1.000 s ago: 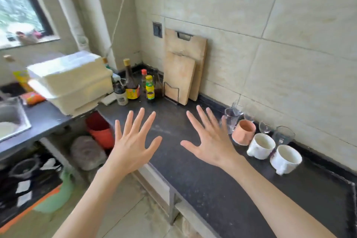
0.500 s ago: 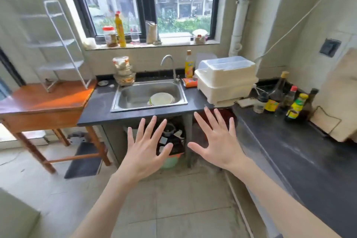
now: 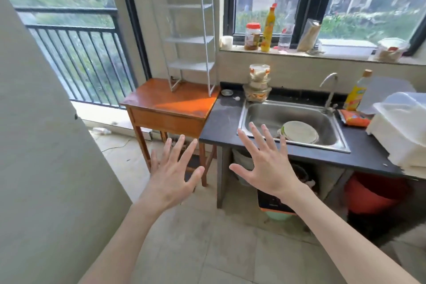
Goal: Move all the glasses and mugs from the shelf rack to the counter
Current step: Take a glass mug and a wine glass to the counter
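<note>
A white metal shelf rack with three tiers stands on a small wooden table at the back left. Its shelves show no glasses or mugs. My left hand and my right hand are held out in front of me, palms down and fingers spread, holding nothing. Both hover in front of the table and the dark counter, well short of the rack. No glasses or mugs are in view.
A steel sink with plates in it is set in the counter. Stacked bowls stand behind it. Bottles and jars line the windowsill. A white dish box sits at the right. A wall panel fills the left.
My view has swung left from the counter corner with the mugs and glasses, past the sink, to the shelf rack and wooden table. Both hands stay spread and empty.
</note>
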{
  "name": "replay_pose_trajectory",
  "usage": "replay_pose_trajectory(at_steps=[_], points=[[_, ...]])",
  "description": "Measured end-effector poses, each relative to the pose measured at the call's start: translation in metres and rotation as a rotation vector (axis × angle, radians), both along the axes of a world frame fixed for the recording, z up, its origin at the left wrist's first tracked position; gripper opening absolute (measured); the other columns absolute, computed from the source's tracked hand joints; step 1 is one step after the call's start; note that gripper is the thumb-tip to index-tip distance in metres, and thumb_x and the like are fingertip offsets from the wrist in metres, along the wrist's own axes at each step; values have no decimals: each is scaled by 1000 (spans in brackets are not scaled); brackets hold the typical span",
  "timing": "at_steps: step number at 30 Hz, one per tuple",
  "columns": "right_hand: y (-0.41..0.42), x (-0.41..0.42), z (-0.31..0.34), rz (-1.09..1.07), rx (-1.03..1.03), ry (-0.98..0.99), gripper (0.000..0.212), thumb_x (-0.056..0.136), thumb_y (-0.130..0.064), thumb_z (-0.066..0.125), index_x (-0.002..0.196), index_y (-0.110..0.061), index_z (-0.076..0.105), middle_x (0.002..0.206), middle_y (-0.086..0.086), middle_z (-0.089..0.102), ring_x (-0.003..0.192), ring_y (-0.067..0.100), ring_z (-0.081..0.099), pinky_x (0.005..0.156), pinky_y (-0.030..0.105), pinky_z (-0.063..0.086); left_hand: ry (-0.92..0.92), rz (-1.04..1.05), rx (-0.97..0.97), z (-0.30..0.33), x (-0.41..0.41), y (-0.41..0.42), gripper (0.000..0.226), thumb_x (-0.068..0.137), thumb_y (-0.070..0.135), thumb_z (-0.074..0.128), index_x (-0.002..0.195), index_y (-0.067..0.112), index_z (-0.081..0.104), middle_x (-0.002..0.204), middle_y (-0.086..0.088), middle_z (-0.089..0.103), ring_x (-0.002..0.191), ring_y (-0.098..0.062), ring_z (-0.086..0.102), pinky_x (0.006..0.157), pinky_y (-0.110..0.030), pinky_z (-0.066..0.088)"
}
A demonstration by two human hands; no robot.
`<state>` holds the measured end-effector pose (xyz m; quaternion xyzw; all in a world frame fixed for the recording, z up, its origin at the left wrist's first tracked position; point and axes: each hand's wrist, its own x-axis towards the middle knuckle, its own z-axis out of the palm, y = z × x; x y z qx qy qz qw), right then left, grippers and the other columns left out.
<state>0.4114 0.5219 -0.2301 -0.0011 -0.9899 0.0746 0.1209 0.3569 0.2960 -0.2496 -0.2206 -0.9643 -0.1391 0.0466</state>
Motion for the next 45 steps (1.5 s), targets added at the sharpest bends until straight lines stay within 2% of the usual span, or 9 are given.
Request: replay_pose_trajectory(at_steps=[8, 11, 15, 20, 25, 31, 35, 39, 45], points=[[-33, -170, -11, 104, -16, 8, 82, 79, -74, 30, 144, -42, -9, 159, -1, -7, 144, 23, -15, 110, 56, -12, 21, 110, 10, -7, -142, -41, 64, 89, 57, 19, 141, 42, -15, 156, 8, -17, 139, -14, -26, 104, -40, -26], [-38, -240, 1, 115, -22, 28, 83, 78, -74, 30, 144, -42, -9, 159, -2, -8, 144, 23, -15, 110, 57, -11, 46, 142, 16, 8, -207, -47, 65, 86, 62, 16, 140, 42, -15, 156, 8, -17, 139, -14, -26, 103, -39, -27], [-46, -320, 26, 138, -36, 71, 83, 78, -74, 31, 145, -40, -6, 159, -2, -6, 145, 22, -13, 111, 56, -9, 97, 140, 45, 33, -284, -57, 65, 86, 61, 17, 141, 43, -12, 157, 9, -11, 139, -12, -24, 109, -44, -20], [-56, -403, 39, 152, -31, 60, 83, 80, -71, 36, 146, -38, -2, 159, -1, -6, 145, 23, -12, 112, 52, -11, 101, 135, 74, 34, -369, -66, 65, 84, 65, 14, 139, 46, -14, 156, 10, -14, 130, -3, -35, 104, -39, -27], [-60, -485, 33, 91, -14, 67, 82, 80, -71, 35, 146, -38, -2, 159, -1, -4, 145, 22, -10, 113, 52, -7, 59, 82, 87, 22, -461, -68, 64, 88, 61, 18, 141, 44, -14, 155, 11, -16, 128, -3, -35, 106, -40, -23], [-66, -585, 37, -46, -34, 65, 81, 81, -70, 34, 146, -37, 1, 159, -1, -4, 145, 22, -9, 114, 50, -6, 51, -46, 104, 25, -592, -75, 63, 88, 60, 18, 143, 41, -9, 156, 12, -11, 138, -7, -23, 112, -41, -16], [-68, -642, 64, -105, -55, 111, 78, 83, -66, 36, 147, -36, 1, 159, 0, -3, 145, 22, -9, 114, 50, -5, 57, -136, 192, 49, -672, -75, 64, 86, 61, 18, 143, 42, -4, 156, 16, -7, 136, -1, -20, 111, -36, -15], [-65, -683, 93, -121, -72, 161, 73, 87, -59, 40, 147, -35, 5, 159, 0, 1, 146, 21, -6, 116, 46, -2, 8, -220, 272, 69, -724, -58, 62, 89, 57, 21, 145, 38, 1, 156, 14, -2, 142, -9, -11, 113, -35, -10], [-61, -748, 131, -72, -280, 401, 61, 91, -39, 49, 146, -24, 25, 155, 2, 23, 143, 20, 16, 112, 34, 17, -127, -309, 481, 88, -790, -19, 63, 93, 47, 33, 147, 25, 9, 157, 5, 8, 143, -11, 4, 114, -32, 6]])
